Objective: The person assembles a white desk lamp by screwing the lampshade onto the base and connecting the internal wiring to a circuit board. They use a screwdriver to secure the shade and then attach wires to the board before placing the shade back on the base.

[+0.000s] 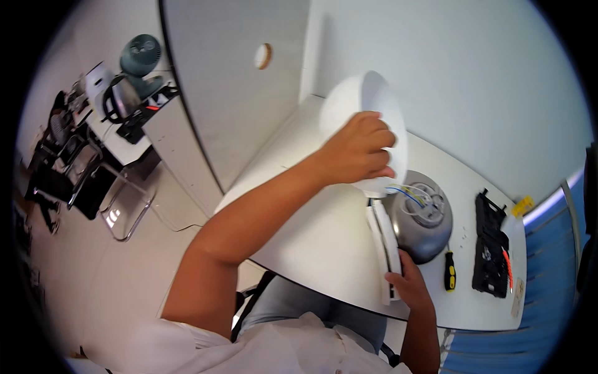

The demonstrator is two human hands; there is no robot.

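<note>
My left hand (366, 148) is raised over the table, its fingers closed on the rim of a white round shell (342, 107), which is tilted on edge. Just below it, a silver rounded metal body (420, 240) stands on the table with its wired side up. Thin white, blue and yellow wires (416, 198) loop over that side and reach toward the shell. My right hand (411, 282) grips a long, curved white handle-like piece (381, 246) with a dark slot, alongside the metal body. Whether this piece is joined to the body I cannot tell.
A yellow-and-black screwdriver (450, 272) lies right of the metal body. Beyond it are an open black tool case (489, 255), a red slim tool (508, 269) and a yellow object (522, 206). A grey partition (243, 93) rises at the table's far left; a white wall stands behind.
</note>
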